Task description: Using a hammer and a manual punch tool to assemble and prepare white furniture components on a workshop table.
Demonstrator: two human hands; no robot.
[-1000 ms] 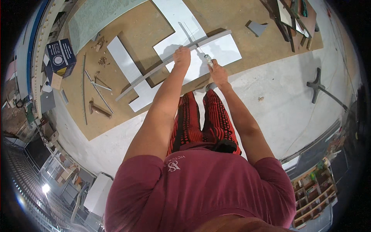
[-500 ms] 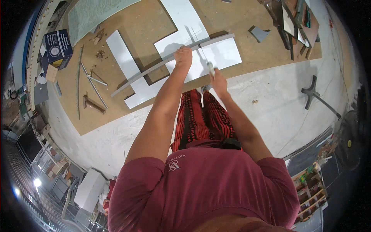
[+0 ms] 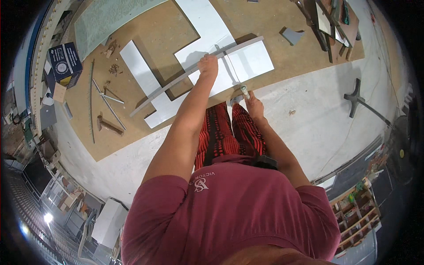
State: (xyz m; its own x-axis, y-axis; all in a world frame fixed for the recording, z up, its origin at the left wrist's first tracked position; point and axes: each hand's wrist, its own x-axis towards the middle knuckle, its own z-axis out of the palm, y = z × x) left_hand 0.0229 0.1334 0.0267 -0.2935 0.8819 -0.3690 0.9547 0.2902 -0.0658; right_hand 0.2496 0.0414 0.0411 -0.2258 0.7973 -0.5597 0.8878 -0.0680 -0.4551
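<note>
Left hand: the left hand (image 3: 208,65) presses down, closed over a long curved grey strip (image 3: 194,70) running from centre-left to upper centre of the frame.
Right hand: the right hand (image 3: 253,102), just right of centre, is wrapped round a small white tube-shaped tool (image 3: 244,91).
Strip position: it lies across flat white panels (image 3: 240,64) on the brown board floor sheet (image 3: 163,35).
Nearby: a dark blue box (image 3: 65,62) at upper left; a black cross-shaped metal base (image 3: 355,98) at right on the pale floor (image 3: 309,119).
</note>
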